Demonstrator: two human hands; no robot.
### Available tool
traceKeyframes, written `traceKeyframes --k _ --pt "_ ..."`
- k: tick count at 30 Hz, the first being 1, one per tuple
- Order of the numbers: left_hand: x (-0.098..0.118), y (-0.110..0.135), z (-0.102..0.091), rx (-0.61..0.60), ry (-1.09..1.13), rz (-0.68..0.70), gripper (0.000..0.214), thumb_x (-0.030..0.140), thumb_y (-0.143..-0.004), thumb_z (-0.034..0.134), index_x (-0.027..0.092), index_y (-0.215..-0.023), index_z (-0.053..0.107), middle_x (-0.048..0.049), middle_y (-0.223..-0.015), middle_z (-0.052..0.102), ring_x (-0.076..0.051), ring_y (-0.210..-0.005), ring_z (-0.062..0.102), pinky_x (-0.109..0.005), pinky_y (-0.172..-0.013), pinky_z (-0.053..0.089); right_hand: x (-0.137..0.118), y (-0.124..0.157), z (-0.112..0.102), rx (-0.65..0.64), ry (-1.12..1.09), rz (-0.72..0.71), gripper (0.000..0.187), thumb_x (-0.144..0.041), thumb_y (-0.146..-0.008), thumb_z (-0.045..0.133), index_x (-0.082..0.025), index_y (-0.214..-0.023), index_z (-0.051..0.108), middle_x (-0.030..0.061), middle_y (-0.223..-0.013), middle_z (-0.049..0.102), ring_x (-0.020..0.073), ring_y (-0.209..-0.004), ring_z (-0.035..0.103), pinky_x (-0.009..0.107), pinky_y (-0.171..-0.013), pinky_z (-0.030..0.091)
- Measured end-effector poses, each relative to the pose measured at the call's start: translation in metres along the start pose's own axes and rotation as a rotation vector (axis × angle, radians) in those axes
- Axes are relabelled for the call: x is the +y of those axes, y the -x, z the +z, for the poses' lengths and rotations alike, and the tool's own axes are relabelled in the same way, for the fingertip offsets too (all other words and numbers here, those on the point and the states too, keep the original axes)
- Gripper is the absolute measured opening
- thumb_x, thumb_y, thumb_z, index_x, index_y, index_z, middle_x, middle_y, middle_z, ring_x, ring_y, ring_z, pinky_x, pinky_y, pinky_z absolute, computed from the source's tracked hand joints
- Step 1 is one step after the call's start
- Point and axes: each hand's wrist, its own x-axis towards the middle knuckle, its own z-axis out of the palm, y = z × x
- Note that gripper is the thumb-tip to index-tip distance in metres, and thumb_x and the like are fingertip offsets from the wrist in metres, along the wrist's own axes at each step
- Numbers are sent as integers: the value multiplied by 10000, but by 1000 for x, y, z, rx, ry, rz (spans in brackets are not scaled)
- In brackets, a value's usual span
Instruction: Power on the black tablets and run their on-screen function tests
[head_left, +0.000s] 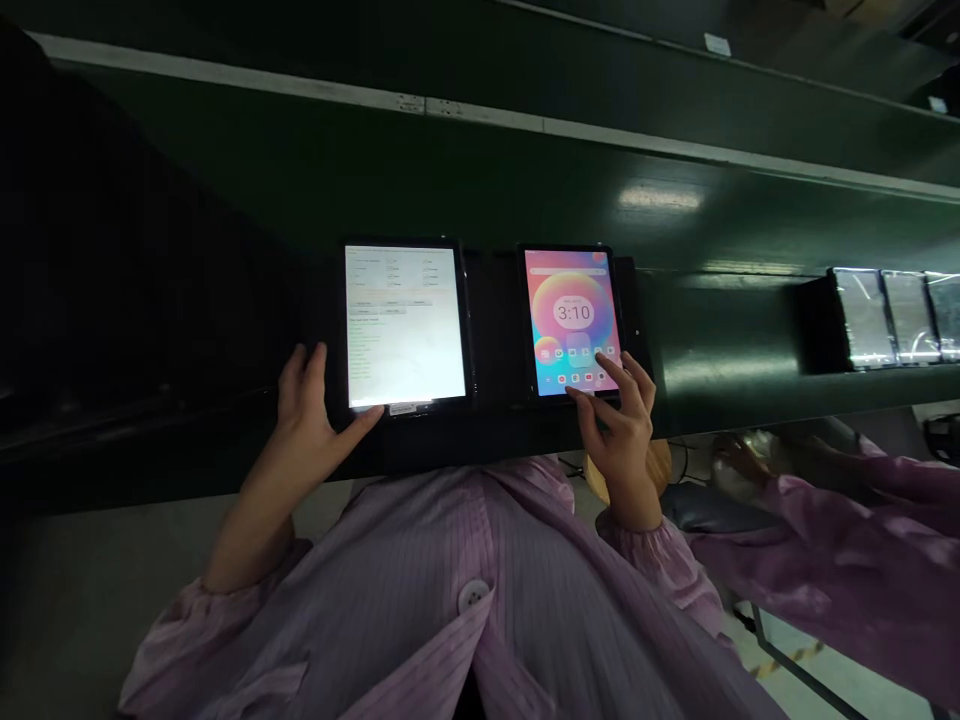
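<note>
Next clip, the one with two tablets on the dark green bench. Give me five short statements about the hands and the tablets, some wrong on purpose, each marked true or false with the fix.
1. The right-hand tablet shows a colourful home screen with a clock reading 3:10. True.
2. The right hand rests flat on the bench, away from both tablets. False: its fingers are at the lower edge of the right-hand tablet's screen.
3. The left-hand tablet shows a mostly white page with small text. True.
4. The left hand lifts the left-hand tablet off the bench. False: it rests beside that tablet's lower left corner, thumb toward the bottom edge.
5. Both screens are dark. False: both are lit.
</note>
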Motion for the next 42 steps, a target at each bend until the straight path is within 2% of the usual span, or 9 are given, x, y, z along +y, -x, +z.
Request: traceKeyframes --k 7,13,18,24,28,31,36,42 --pt "-16 -3 -1 91 90 108 1157 686 -731 607 37 -1653 348 -286 -1775 195 -420 -1675 193 -595 -1352 178 -9 -5 10 -28 11 12 298 -230 -1055 598 -303 -951 867 58 -1436 690 350 -1454 539 619 -1132 534" --pt "-15 -6 11 67 63 114 1191 608 -709 744 107 -1692 297 -270 -1789 123 -454 -1689 88 -661 -1342 176 -5 -9 15 -4 -8 -20 294 -244 -1055 611 -299 -918 866 57 -1408 701 356 -1419 572 610 -1104 550" --pt "-13 -20 22 152 38 102 1150 540 -745 817 178 -1702 292 -233 -1785 170 -434 -1689 120 -638 -1349 211 0 -12 16 -17 -39 -23 268 -207 -1036 639 -313 -963 874 45 -1446 685 367 -1423 568 620 -1113 541" --pt "-32 -26 6 111 170 170 1004 622 -855 698 217 -1691 315 -192 -1777 225 -366 -1684 182 -577 -1364 202 3 -15 16 -10 -26 10 243 -241 -1035 658 -317 -935 866 37 -1410 710 366 -1383 610 634 -1088 561" --pt "-37 -23 0 61 218 139 954 639 -874 659 219 -1673 348 -166 -1791 230 -338 -1687 189 -546 -1364 222 4 -19 21 -13 -26 1 259 -252 -1049 647 -300 -911 861 53 -1393 723 363 -1370 626 607 -1059 573" --pt "-34 -22 4 99 203 130 947 607 -871 680 197 -1663 361 -184 -1776 265 -336 -1685 197 -551 -1376 158 4 -22 24 -19 -43 -17 254 -253 -1055 639 -289 -940 862 66 -1386 726 363 -1359 636 604 -1066 569" --pt "-28 -23 5 108 210 131 969 555 -817 703 164 -1642 378 -213 -1774 247 -360 -1670 231 -567 -1367 178 6 -24 23 -56 -63 -27 229 -214 -1025 659 -307 -969 861 48 -1430 701 359 -1379 619 618 -1102 550" --pt "-22 -25 -4 40 237 58 1115 571 -729 671 31 -1649 347 -268 -1776 209 -396 -1673 207 -576 -1369 142 4 -21 21 -39 -72 -70 289 -174 -1013 630 -257 -816 826 65 -1399 717 342 -1385 618 566 -1068 589"
